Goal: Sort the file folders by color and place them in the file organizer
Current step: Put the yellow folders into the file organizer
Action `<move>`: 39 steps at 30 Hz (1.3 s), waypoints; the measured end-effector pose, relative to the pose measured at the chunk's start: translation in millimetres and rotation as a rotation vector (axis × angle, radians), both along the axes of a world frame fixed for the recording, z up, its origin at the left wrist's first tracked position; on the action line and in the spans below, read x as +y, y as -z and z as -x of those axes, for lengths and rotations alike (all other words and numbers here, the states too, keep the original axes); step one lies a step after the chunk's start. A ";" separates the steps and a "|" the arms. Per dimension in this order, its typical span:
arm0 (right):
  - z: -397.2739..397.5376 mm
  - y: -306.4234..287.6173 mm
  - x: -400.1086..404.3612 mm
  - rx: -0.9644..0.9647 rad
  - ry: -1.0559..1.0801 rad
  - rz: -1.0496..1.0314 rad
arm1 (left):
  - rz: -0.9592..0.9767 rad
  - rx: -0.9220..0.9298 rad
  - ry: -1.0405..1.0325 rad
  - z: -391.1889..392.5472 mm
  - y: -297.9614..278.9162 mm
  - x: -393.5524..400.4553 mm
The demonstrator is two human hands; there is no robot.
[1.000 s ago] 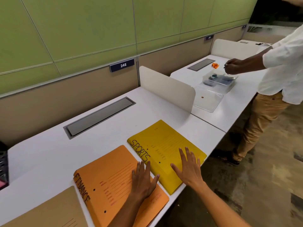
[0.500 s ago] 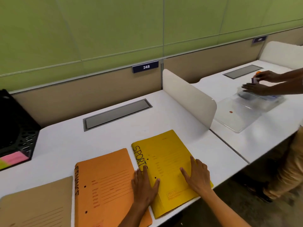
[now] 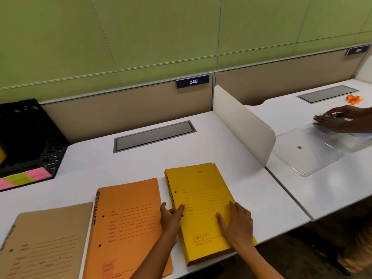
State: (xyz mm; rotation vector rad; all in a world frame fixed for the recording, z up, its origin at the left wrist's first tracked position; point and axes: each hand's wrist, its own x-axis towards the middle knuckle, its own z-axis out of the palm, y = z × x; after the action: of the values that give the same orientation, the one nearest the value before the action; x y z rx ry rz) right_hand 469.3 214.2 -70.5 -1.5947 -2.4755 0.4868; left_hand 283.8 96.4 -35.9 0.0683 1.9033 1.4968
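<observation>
Centrally, low in frame, the right hand (image 3: 238, 226) lies flat, fingers straight, on the yellow folder (image 3: 201, 194); the left hand (image 3: 171, 220) grips its spine, thumb on top.

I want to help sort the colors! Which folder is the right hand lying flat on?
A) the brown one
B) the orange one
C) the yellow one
C: the right hand lies flat on the yellow folder; the orange folder and brown folder lie further left.

Three file folders (image 3: 128, 218), one file organizer (image 3: 30, 137).
</observation>
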 end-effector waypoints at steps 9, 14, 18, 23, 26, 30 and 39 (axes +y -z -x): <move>9.7 -2.7 -0.3 0.037 -0.022 0.018 | -0.143 -0.099 0.013 -8.0 5.6 -20.3; 27.3 -14.4 -0.3 0.102 -0.074 0.067 | -0.236 0.018 -0.010 -1.9 -18.0 -32.3; 63.1 -32.3 -8.2 0.159 -0.134 0.057 | -0.288 0.145 -0.049 12.9 -40.9 -51.2; 132.6 -73.3 -39.4 0.252 -0.262 0.026 | -0.317 0.346 -0.136 43.9 -68.9 -94.9; 180.0 -107.0 -75.4 0.335 -0.358 -0.006 | -0.312 0.437 -0.194 66.7 -85.5 -131.5; 238.5 -154.3 -133.7 0.472 -0.487 -0.073 | -0.297 0.566 -0.255 94.3 -105.1 -184.9; 346.2 -247.8 -290.7 0.760 -0.882 -0.159 | -0.316 0.740 -0.348 143.0 -140.1 -313.8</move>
State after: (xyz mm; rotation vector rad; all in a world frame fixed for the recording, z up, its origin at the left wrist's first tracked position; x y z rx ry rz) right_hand 123.1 -76.5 177.3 -0.0922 -2.3336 0.7747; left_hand 140.8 -217.4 104.2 0.5217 2.2921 2.2218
